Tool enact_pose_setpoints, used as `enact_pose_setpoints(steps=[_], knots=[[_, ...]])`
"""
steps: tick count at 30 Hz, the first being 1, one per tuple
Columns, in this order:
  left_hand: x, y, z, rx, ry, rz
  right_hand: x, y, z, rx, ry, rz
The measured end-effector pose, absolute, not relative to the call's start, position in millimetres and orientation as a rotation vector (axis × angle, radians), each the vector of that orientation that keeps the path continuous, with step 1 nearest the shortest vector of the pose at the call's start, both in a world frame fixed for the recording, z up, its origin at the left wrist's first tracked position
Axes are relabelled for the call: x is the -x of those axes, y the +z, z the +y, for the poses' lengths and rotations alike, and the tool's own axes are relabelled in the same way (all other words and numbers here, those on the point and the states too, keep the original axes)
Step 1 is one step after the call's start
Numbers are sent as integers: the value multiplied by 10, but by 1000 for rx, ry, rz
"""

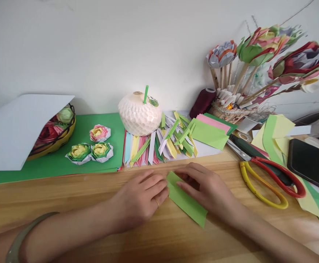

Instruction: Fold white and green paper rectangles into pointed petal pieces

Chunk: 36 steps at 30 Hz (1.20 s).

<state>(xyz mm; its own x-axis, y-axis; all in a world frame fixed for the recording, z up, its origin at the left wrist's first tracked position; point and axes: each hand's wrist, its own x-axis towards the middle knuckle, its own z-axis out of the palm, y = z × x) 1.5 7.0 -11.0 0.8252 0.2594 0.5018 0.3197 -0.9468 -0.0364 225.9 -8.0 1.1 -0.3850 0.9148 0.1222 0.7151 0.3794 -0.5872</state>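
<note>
A light green paper rectangle (188,202) lies slanted on the wooden table between my hands. My right hand (207,186) has its thumb on the paper's upper right part and its fingers curled at that edge, gripping it. At the paper's upper left edge is my left hand (141,199), palm down, its fingers bent and close together; whether its fingertips pinch the paper is hidden. Behind the hands lie many folded paper strips (151,148) in green, yellow, pink and lilac, beside a stack of light green rectangles (211,134).
Red and yellow scissors (263,171) and a black phone (308,160) lie at the right. A white textured container (140,113) stands behind. Three paper flowers (102,150) sit on green sheets (80,126). Paper flowers on sticks (263,45) rise at the back right.
</note>
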Motion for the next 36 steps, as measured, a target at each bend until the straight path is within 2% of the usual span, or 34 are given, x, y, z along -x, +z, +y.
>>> enact_pose_setpoints(steps=[12, 36], knots=[[27, -137, 166, 2911, -741, -348, -2223, 40, -113, 1556, 768, -2129], [-34, -134, 176, 2966, -845, -498, -2197, 11, -155, 1017, -37, -2593]])
